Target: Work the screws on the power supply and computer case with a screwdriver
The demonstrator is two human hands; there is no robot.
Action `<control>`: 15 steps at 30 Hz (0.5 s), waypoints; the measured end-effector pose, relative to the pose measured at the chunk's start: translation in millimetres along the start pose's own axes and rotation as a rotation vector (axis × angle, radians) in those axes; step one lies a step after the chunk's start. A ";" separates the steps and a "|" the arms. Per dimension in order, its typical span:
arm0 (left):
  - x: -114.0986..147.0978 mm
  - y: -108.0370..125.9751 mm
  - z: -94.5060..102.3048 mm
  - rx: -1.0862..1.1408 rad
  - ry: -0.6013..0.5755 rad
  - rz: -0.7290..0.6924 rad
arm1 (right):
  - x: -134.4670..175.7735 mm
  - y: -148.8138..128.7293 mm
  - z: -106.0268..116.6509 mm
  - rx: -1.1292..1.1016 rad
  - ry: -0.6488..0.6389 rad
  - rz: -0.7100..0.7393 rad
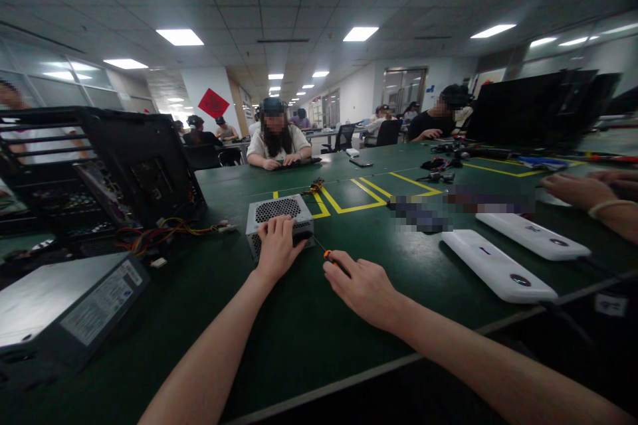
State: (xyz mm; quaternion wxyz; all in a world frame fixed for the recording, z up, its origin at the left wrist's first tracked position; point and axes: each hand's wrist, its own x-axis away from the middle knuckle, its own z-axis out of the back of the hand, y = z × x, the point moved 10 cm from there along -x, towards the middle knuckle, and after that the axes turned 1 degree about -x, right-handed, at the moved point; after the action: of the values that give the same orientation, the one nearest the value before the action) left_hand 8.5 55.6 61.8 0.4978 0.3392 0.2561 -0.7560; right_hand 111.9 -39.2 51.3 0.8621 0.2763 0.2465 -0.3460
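Note:
A silver computer power supply (280,211) with a honeycomb vent on top sits on the green table. My left hand (276,247) grips it, fingers bent over its top edge and thumb along the near side by a black part. In my right hand (361,282) is a screwdriver (329,256) with an orange and black handle, closed in the fingers. Its thin shaft points up and left to the near right side of the power supply. Whether the tip sits in a screw is too small to tell.
An open black computer case (100,169) with loose cables (164,234) stands at left, behind a second, larger power supply (74,309). Two white power-bank-like boxes (498,265) lie at right. Another person's hands (578,191) work beyond them; someone (279,143) sits opposite.

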 end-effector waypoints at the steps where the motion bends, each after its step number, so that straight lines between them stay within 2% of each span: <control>1: 0.0 -0.1 -0.4 0.000 -0.001 0.000 | 0.4 -0.8 0.0 0.001 -0.002 0.005; 6: -0.3 -0.3 -1.2 -0.003 -0.007 0.007 | -0.7 -10.1 7.6 0.030 0.028 0.084; 8: -0.4 0.1 -0.9 0.000 -0.007 0.005 | -1.4 -6.5 7.9 0.021 0.031 0.056; 12: 0.0 0.7 -0.7 0.000 -0.011 -0.004 | -0.4 10.2 1.7 -0.011 0.006 -0.086; 15: 0.3 0.4 -0.9 -0.007 -0.011 -0.002 | 0.6 9.2 -3.4 -0.021 -0.043 -0.086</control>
State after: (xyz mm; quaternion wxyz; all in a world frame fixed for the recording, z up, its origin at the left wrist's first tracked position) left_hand 9.0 56.0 61.1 0.4996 0.3333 0.2563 -0.7574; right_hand 118.2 -31.7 51.3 0.8543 0.2490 0.2431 -0.3861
